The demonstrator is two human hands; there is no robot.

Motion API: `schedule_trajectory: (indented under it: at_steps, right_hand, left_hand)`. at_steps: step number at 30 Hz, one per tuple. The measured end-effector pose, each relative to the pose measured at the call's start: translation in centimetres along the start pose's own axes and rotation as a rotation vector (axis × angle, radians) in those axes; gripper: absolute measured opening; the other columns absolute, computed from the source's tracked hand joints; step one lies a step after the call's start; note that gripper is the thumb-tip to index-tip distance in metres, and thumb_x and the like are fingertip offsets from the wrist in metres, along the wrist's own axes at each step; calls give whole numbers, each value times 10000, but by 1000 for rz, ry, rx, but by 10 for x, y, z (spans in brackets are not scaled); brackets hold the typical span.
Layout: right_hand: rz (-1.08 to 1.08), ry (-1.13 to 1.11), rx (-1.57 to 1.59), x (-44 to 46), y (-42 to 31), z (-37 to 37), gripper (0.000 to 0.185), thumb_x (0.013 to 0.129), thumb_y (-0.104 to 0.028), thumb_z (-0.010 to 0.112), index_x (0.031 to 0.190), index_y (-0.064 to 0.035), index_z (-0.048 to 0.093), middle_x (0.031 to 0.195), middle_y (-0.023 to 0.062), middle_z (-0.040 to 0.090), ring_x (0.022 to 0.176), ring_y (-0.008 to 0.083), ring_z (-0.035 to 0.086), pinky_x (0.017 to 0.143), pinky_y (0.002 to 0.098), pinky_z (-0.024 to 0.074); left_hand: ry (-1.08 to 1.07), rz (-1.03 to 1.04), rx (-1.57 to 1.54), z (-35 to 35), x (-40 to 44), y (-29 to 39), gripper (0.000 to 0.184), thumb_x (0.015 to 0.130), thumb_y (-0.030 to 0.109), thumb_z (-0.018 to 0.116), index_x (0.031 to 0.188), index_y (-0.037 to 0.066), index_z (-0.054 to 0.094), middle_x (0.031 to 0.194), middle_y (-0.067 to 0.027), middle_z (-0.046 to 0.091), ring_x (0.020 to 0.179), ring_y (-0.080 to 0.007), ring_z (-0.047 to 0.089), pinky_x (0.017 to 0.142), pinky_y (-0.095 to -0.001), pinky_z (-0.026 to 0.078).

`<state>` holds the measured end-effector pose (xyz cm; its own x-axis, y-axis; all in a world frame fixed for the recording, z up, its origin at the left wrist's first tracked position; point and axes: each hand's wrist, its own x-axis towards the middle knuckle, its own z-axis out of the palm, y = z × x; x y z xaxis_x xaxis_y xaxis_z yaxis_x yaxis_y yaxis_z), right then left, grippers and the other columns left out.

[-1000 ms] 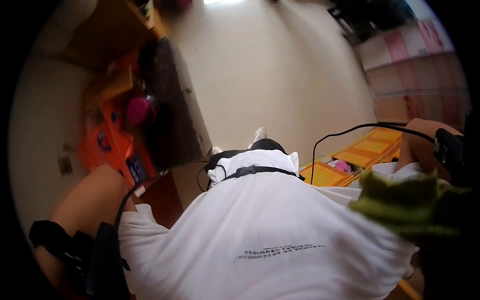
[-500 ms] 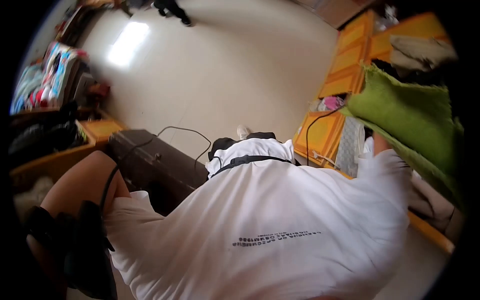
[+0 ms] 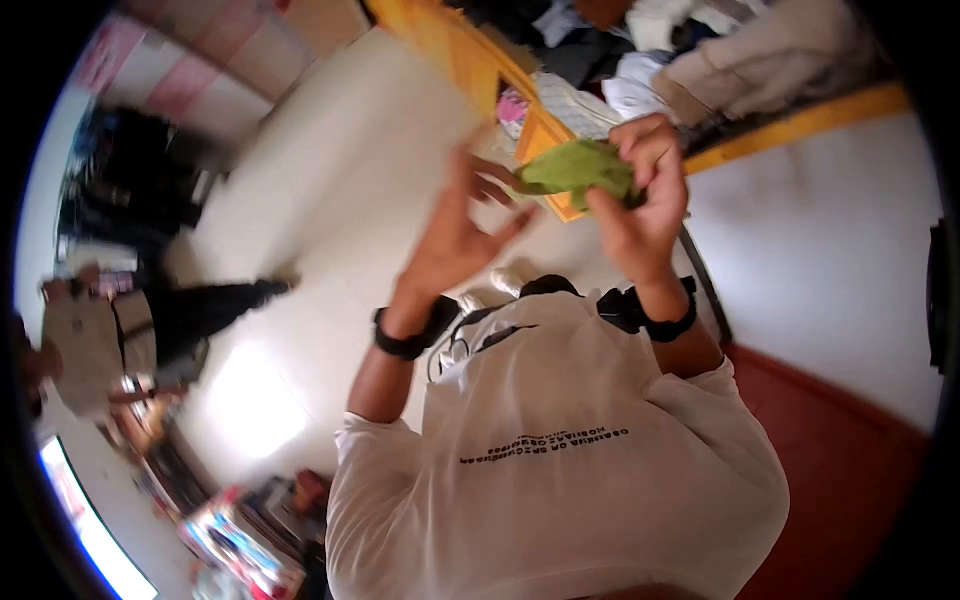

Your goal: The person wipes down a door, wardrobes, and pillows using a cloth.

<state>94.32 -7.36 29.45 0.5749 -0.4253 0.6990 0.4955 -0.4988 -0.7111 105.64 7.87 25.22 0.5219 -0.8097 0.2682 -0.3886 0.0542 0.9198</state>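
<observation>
A green cloth (image 3: 582,172), bunched into a small wad, is held up in front of my chest. The fingers and thumb of my right hand (image 3: 648,195) close around its right end. My left hand (image 3: 455,225) is at the other side, fingers and thumb spread apart and somewhat blurred by motion. Its fingertips come close to the cloth's left edge; whether they touch it I cannot tell. Black straps circle both wrists.
Beyond my hands, clothes (image 3: 770,65) lie heaped in an orange wooden chest (image 3: 800,125). Another person (image 3: 110,330) stands at the left on the pale floor (image 3: 330,200). Dark clothes (image 3: 140,170) hang at the upper left. Folded bedding (image 3: 240,540) is stacked at the lower left.
The view has swung round toward the right. The green cloth, broad and spread at the right before, is now bunched small, and both hands have come up in front of me.
</observation>
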Motion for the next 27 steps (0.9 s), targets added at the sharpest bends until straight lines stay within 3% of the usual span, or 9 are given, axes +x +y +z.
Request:
schedule_trajectory:
  at_steps: [5, 7, 9, 13, 15, 18, 23, 25, 27]
  right_hand:
    - [-166, 49, -461, -28, 17, -38, 255, 650, 97, 643, 708, -59, 450, 909, 109, 518, 815, 258, 514, 706, 307, 431]
    - [-208, 130, -703, -34, 33, -73, 233, 633, 105, 652, 721, -67, 522, 984, 104, 573, 911, 297, 563, 735, 356, 457]
    - [-104, 356, -896, -44, 49, -130, 250, 645, 90, 694, 730, -59, 512, 978, 128, 580, 911, 298, 555, 801, 376, 445]
    - [-68, 761, -916, -49, 61, -229, 256, 775, 14, 727, 835, -47, 486, 963, 99, 551, 894, 216, 528, 831, 323, 430]
    - [-22, 797, -842, -39, 81, -254, 216, 793, -26, 734, 855, -40, 528, 965, 81, 575, 888, 185, 544, 802, 311, 444]
    - [10, 749, -817, -25, 124, -263, 168, 806, -20, 721, 950, -37, 636, 983, 61, 641, 876, 169, 601, 766, 302, 481]
    - [122, 692, -831, -67, 182, -252, 203, 839, 14, 656, 1041, 9, 629, 1080, 126, 640, 969, 238, 633, 835, 319, 505]
    - [199, 634, -865, -91, 198, -252, 217, 850, 16, 640, 1067, 18, 626, 1112, 139, 632, 992, 252, 634, 838, 332, 518]
    - [499, 544, -724, -109, 204, -244, 270, 884, -3, 604, 1153, 21, 608, 1171, 159, 603, 1031, 276, 628, 843, 351, 543]
  left_hand:
    - [-396, 106, -303, 110, 52, -62, 571, 817, 51, 688, 1333, 56, 445, 1104, -135, 601, 963, -298, 619, 782, -371, 508]
    - [-307, 176, -215, 137, 81, -64, 492, 839, 21, 649, 1295, 48, 467, 1103, -174, 593, 1002, -355, 595, 809, -379, 498]
    - [-159, 283, -17, 174, 117, -58, 378, 894, 161, 645, 1242, 75, 524, 1075, -212, 582, 987, -440, 548, 840, -438, 462]
    - [-122, 521, 129, 220, 170, -2, 354, 917, 222, 632, 1222, 61, 549, 1070, -206, 584, 993, -384, 542, 855, -422, 451]
    - [-21, 553, -3, 252, 200, 0, 352, 920, 264, 629, 1188, 45, 569, 1007, -204, 583, 910, -325, 571, 801, -400, 469]
    - [-137, 191, -360, 276, 225, -10, 367, 931, 285, 631, 1135, -17, 587, 916, -169, 587, 723, -181, 578, 650, -289, 474]
    - [-127, 155, -229, 296, 208, -57, 368, 887, 277, 677, 1124, 4, 611, 922, -187, 607, 783, -275, 593, 698, -362, 474]
    - [-88, 347, 239, 292, 198, -68, 408, 875, 299, 697, 1135, -2, 607, 982, -186, 647, 871, -288, 631, 743, -372, 501]
    - [-205, 183, 263, 291, 189, -85, 477, 827, 326, 737, 1157, 10, 599, 1061, -227, 624, 946, -367, 603, 811, -428, 486]
